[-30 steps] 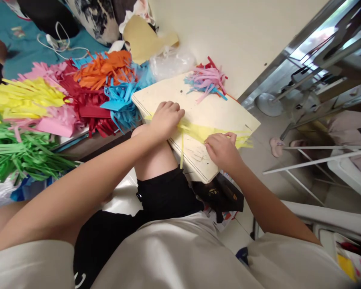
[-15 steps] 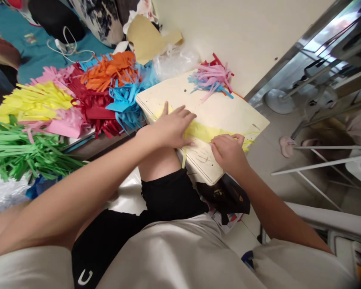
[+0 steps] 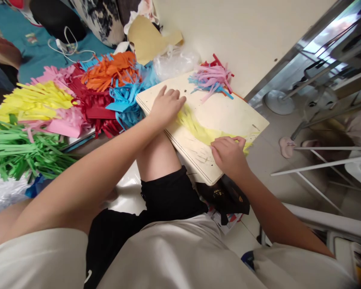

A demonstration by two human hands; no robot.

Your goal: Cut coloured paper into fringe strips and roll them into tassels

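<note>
A fringed yellow paper strip [image 3: 200,131] lies across a cream board [image 3: 240,112] with pen marks on its near side. My right hand [image 3: 231,155] has its fingers bent and closed on the strip's right part, holding it against the board. Over the far left end of the strip is my left hand [image 3: 168,106], its fingers stretched out and lying nearly flat; the thumb is hidden. Beyond both hands, a small tassel of pink, red and blue paper strips [image 3: 213,78] rests at the board's far edge.
Left of the board lie heaps of fringed paper: blue [image 3: 128,100], red [image 3: 99,112], orange [image 3: 114,72], yellow [image 3: 33,102] and green [image 3: 30,150]. Clear plastic wrap [image 3: 176,62] sits behind. At right stands a white-legged rack [image 3: 319,148]. Another person's foot [image 3: 6,52] shows far left.
My left hand has slid away from me and to the left, uncovering more of the yellow strip, whose loose ends now lie on the board. My right hand has stayed in place.
</note>
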